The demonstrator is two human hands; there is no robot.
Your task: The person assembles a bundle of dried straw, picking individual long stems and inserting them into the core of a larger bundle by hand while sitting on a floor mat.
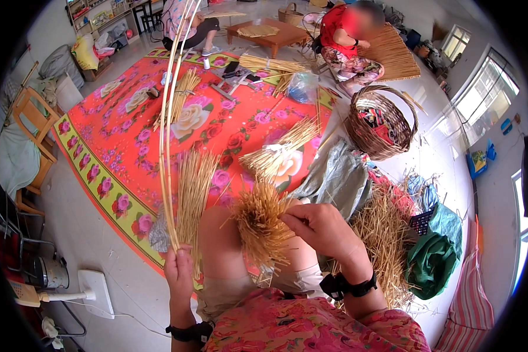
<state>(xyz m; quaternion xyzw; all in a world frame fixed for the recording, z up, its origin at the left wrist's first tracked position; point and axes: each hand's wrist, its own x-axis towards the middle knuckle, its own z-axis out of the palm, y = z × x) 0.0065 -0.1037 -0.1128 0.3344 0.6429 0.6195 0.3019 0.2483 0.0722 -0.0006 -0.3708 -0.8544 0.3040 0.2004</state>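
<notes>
My left hand (pixel 179 268) is closed round the lower ends of a few long, thin straw-coloured stalks (pixel 168 146). They rise past the top of the view, bending slightly. My right hand (pixel 325 230) pinches at the right edge of a thick straw bundle (pixel 259 220). That bundle rests on my lap between my knees, its frayed end turned up toward me. Just beyond it lies another straw bundle (pixel 281 146), tied with a white band. Loose straw (pixel 195 188) is spread beside my left knee.
A red floral mat (pixel 129 129) covers the floor ahead, bearing a tied bundle (pixel 179 97) and a metal tool (pixel 232 87). To the right are a wicker basket (pixel 381 146), a straw heap (pixel 378 243) and a green sack (pixel 434 255). Two people sit at the back near a low table (pixel 270 40).
</notes>
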